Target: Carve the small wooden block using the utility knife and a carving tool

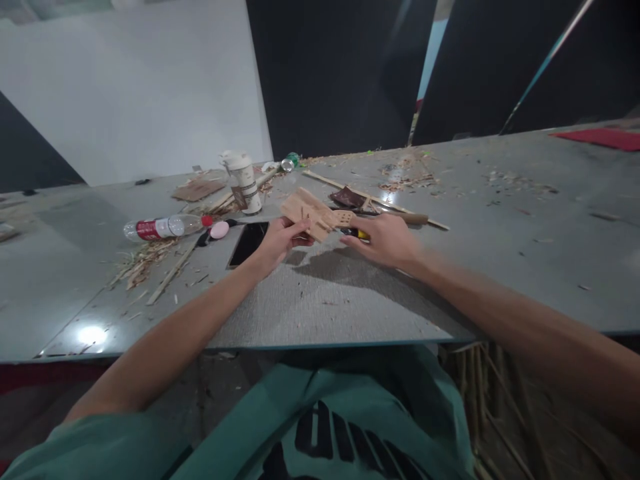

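My left hand (285,239) is closed on a flat piece of light wood (309,212) with a stepped, cut-looking surface, thumb on its near face. At the wood's right end is a small pale wooden piece with dark holes (345,218); whether it is joined on I cannot tell. My right hand (387,240) is closed around a yellow-and-black tool handle (361,234), close to the wood's right end. The tool's working end is not clear. Both hands are above the grey table, near its front edge.
A black phone (249,245), a clear bottle with a red cap (167,227) and a white cup (243,181) stand or lie left. Behind my hands are a wooden strip (430,219), a dark brown piece (347,197) and a green can (290,161). Wood shavings (150,259) litter the table (500,267).
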Tool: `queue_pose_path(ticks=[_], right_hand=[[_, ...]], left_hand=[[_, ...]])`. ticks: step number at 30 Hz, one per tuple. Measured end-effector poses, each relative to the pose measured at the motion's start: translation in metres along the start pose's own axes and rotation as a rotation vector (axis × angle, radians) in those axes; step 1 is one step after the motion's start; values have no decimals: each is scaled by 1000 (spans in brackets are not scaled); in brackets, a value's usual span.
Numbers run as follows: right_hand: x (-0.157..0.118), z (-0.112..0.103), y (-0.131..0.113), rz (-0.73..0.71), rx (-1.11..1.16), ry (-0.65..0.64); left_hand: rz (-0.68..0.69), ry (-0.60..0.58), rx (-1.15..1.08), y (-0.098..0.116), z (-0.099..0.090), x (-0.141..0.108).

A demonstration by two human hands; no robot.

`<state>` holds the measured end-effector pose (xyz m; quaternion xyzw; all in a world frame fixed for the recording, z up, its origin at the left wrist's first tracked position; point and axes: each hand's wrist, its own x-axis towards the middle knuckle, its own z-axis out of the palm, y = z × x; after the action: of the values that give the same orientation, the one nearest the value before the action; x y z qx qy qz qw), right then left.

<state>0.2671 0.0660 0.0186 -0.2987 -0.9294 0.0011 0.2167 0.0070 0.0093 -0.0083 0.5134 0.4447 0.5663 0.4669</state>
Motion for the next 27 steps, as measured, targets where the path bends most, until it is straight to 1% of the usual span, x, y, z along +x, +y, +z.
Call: queue_pose_path(ticks=[4,8,12,16,17,18,20,22,23,24,26,27], right_hand=[[0,-1,-1,28,78,99],[1,-3,-3,23,173,150],[0,-4,-4,-45,275,145],[-1,-5,-3,-109,322,101],[-2,-4,-3,-123,324,81],[-2,-3,-4,-134,323,60],[-1,-1,-5,-131,312,37],[-1,3,-5,-82,291,65],[0,4,-4,-44,279,94],[0,6,-3,-1,268,128],[1,10,2,81,250,192],[2,11,5,113,244,213]], left_hand=[[19,-65,-35,5,7,-8],[15,-156,-30,8,12,-17],[-11,-235,12,14,12,-23],[-38,-425,120,20,11,-21],[-34,-445,135,21,11,-19],[-21,-441,152,22,12,-17],[33,-368,266,24,15,-15],[105,-263,516,29,20,-22],[147,-211,690,33,24,-30],[179,-179,786,37,29,-42],[246,-175,859,45,40,-71],[358,-283,937,48,46,-87]])
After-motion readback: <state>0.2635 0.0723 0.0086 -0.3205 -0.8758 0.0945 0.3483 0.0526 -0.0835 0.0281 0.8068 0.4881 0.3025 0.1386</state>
